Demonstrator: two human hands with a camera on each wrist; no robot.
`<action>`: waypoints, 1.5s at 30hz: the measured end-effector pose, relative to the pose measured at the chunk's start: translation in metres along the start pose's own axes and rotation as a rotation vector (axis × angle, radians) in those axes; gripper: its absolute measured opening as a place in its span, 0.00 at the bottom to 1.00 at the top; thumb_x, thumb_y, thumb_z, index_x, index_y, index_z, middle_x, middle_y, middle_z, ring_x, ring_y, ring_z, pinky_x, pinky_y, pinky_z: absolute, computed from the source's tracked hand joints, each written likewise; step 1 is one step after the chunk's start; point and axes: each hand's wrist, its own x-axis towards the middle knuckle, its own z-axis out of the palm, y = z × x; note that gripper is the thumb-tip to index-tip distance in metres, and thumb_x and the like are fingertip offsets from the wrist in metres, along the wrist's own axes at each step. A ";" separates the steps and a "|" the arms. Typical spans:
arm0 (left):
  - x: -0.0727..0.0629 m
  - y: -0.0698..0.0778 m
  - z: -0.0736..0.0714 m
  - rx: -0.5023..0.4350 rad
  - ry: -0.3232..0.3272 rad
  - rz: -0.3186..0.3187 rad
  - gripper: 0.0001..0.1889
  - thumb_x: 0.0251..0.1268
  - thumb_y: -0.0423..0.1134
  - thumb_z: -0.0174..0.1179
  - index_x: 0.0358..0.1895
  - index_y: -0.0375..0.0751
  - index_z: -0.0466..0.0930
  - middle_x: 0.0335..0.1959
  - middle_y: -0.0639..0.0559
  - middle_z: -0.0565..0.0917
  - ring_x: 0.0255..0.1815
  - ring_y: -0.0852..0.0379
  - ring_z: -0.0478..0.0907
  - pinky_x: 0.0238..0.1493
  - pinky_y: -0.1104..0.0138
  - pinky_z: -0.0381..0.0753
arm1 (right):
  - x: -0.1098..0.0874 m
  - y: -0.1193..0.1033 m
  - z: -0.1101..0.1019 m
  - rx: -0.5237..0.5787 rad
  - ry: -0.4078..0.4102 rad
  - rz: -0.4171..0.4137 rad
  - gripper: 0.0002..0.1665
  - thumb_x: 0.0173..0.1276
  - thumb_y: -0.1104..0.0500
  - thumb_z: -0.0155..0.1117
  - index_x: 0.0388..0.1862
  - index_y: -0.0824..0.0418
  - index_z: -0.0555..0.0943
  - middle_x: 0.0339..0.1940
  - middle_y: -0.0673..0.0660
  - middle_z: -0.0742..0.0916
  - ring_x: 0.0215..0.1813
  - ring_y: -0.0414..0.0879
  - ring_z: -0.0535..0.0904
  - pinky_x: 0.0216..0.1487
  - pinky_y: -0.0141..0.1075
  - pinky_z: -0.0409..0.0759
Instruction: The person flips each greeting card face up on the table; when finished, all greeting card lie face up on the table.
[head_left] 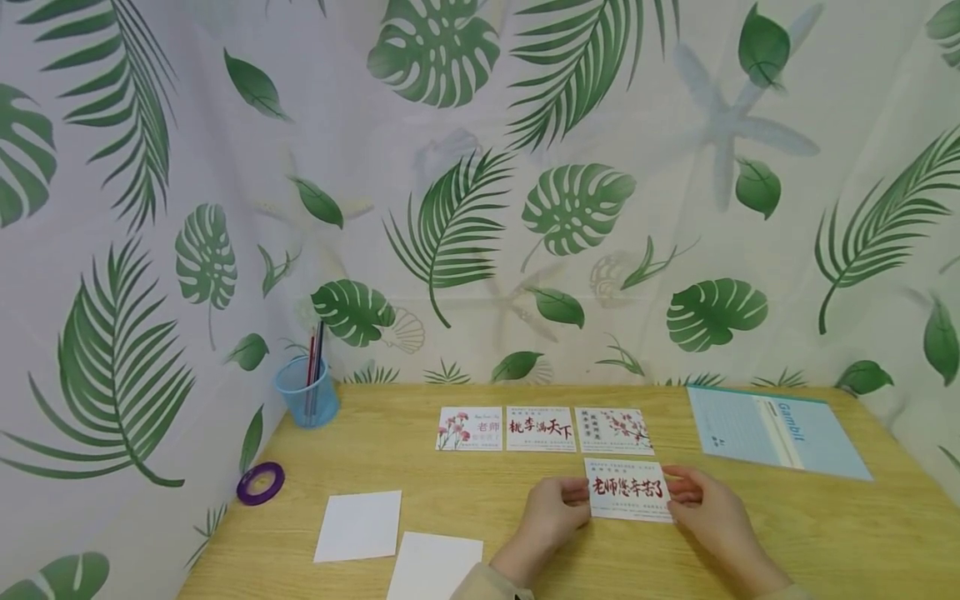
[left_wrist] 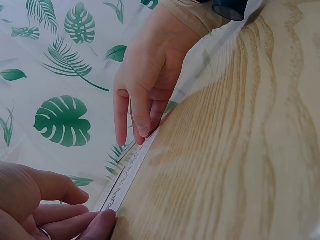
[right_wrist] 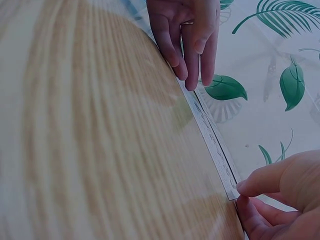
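Note:
A white card with red brush-style Chinese characters [head_left: 628,505] lies at or just above the wooden table, below the row of cards. My left hand [head_left: 553,517] holds its left edge, while my right hand [head_left: 708,508] holds the right edge. In the right wrist view the thumb and finger of the right hand [right_wrist: 285,190] pinch a corner of the card [right_wrist: 207,130]. A ring shows on the left hand [left_wrist: 45,205] in the left wrist view, its thumb at the card's [left_wrist: 131,172] corner. Whether the card's underside touches the table is hidden.
Behind stand in a row a flower card [head_left: 468,429], a red-lettered card [head_left: 540,439] and a blossom card [head_left: 611,429]. Blank white cards [head_left: 358,525], purple tape [head_left: 260,483] and a blue pen holder [head_left: 307,396] are at left. A light-blue notebook [head_left: 738,425] lies right.

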 end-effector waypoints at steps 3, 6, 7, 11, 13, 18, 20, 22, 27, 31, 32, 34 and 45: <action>-0.001 0.000 -0.001 -0.002 -0.006 -0.001 0.21 0.51 0.20 0.61 0.52 0.28 0.82 0.42 0.42 0.88 0.42 0.57 0.85 0.45 0.69 0.85 | 0.000 -0.001 0.000 -0.005 -0.004 0.005 0.31 0.58 0.71 0.66 0.63 0.72 0.74 0.47 0.66 0.85 0.47 0.55 0.81 0.48 0.46 0.84; -0.002 0.001 -0.001 -0.001 -0.009 -0.008 0.21 0.51 0.20 0.60 0.52 0.28 0.82 0.42 0.43 0.88 0.41 0.58 0.84 0.45 0.69 0.85 | 0.000 -0.002 -0.001 -0.006 -0.004 0.005 0.31 0.58 0.71 0.66 0.63 0.72 0.74 0.47 0.66 0.85 0.47 0.55 0.82 0.47 0.46 0.84; -0.002 0.001 -0.001 0.001 -0.011 -0.010 0.21 0.51 0.20 0.60 0.52 0.29 0.82 0.42 0.44 0.88 0.41 0.58 0.84 0.45 0.69 0.85 | 0.000 -0.002 -0.001 -0.007 -0.004 0.003 0.31 0.58 0.71 0.66 0.62 0.72 0.74 0.47 0.66 0.86 0.46 0.54 0.82 0.47 0.45 0.84; -0.001 0.000 -0.002 0.010 -0.020 -0.018 0.21 0.52 0.21 0.60 0.53 0.30 0.82 0.43 0.44 0.88 0.41 0.58 0.84 0.45 0.68 0.85 | 0.001 0.000 -0.001 -0.012 0.003 -0.013 0.29 0.58 0.70 0.66 0.61 0.72 0.75 0.45 0.66 0.86 0.45 0.53 0.82 0.44 0.42 0.84; -0.001 0.000 -0.002 0.019 -0.024 -0.016 0.21 0.52 0.21 0.60 0.53 0.30 0.82 0.43 0.44 0.88 0.42 0.58 0.84 0.45 0.68 0.85 | 0.001 0.001 -0.001 -0.016 0.005 -0.019 0.29 0.58 0.70 0.66 0.61 0.72 0.76 0.45 0.66 0.86 0.44 0.53 0.83 0.42 0.39 0.83; 0.001 -0.001 -0.001 0.010 -0.025 -0.035 0.21 0.53 0.22 0.60 0.53 0.31 0.82 0.44 0.46 0.88 0.42 0.58 0.84 0.45 0.69 0.85 | 0.000 0.001 -0.002 -0.016 0.006 -0.022 0.29 0.59 0.70 0.65 0.61 0.72 0.75 0.46 0.67 0.86 0.46 0.54 0.82 0.40 0.34 0.82; 0.002 -0.001 0.000 0.001 -0.025 -0.045 0.21 0.54 0.22 0.60 0.53 0.32 0.82 0.44 0.46 0.88 0.42 0.59 0.83 0.45 0.69 0.85 | -0.001 0.001 -0.002 -0.016 0.007 -0.022 0.29 0.59 0.69 0.65 0.61 0.72 0.75 0.47 0.67 0.86 0.47 0.56 0.82 0.42 0.37 0.82; 0.002 -0.001 0.000 -0.002 -0.025 -0.044 0.21 0.54 0.22 0.60 0.54 0.32 0.82 0.44 0.46 0.88 0.42 0.59 0.84 0.45 0.69 0.85 | -0.001 0.001 -0.002 -0.015 0.006 -0.020 0.29 0.59 0.69 0.65 0.61 0.72 0.75 0.47 0.68 0.86 0.48 0.57 0.82 0.44 0.41 0.83; -0.001 -0.001 -0.003 -0.013 -0.022 -0.031 0.21 0.53 0.22 0.62 0.54 0.31 0.82 0.44 0.45 0.87 0.43 0.57 0.84 0.46 0.67 0.85 | -0.003 0.000 -0.004 -0.023 0.001 -0.030 0.29 0.60 0.69 0.64 0.62 0.72 0.75 0.49 0.69 0.85 0.49 0.58 0.82 0.47 0.46 0.84; -0.002 -0.001 -0.007 -0.013 -0.013 -0.010 0.22 0.51 0.22 0.62 0.54 0.32 0.82 0.44 0.45 0.87 0.43 0.56 0.84 0.46 0.67 0.85 | -0.006 0.000 -0.006 -0.040 0.013 -0.055 0.29 0.60 0.69 0.65 0.62 0.71 0.75 0.50 0.70 0.85 0.48 0.57 0.82 0.43 0.38 0.83; -0.002 0.000 -0.008 -0.011 -0.012 -0.004 0.23 0.51 0.22 0.62 0.54 0.32 0.82 0.44 0.45 0.87 0.43 0.57 0.84 0.46 0.67 0.85 | -0.006 -0.001 -0.007 -0.043 0.015 -0.060 0.29 0.60 0.69 0.65 0.62 0.71 0.75 0.49 0.70 0.85 0.47 0.57 0.82 0.42 0.36 0.82; -0.003 0.002 -0.010 -0.016 -0.011 -0.005 0.23 0.51 0.22 0.63 0.54 0.33 0.82 0.45 0.45 0.87 0.43 0.57 0.83 0.47 0.67 0.84 | -0.007 -0.002 -0.007 -0.048 0.017 -0.065 0.28 0.60 0.68 0.66 0.61 0.70 0.75 0.49 0.69 0.85 0.46 0.55 0.82 0.39 0.32 0.80; -0.005 0.009 -0.025 -0.032 -0.009 0.055 0.25 0.51 0.23 0.59 0.57 0.32 0.80 0.48 0.41 0.86 0.42 0.57 0.84 0.43 0.69 0.85 | -0.011 -0.015 -0.004 -0.031 0.015 -0.082 0.29 0.61 0.68 0.65 0.63 0.70 0.75 0.50 0.69 0.85 0.48 0.57 0.83 0.49 0.47 0.84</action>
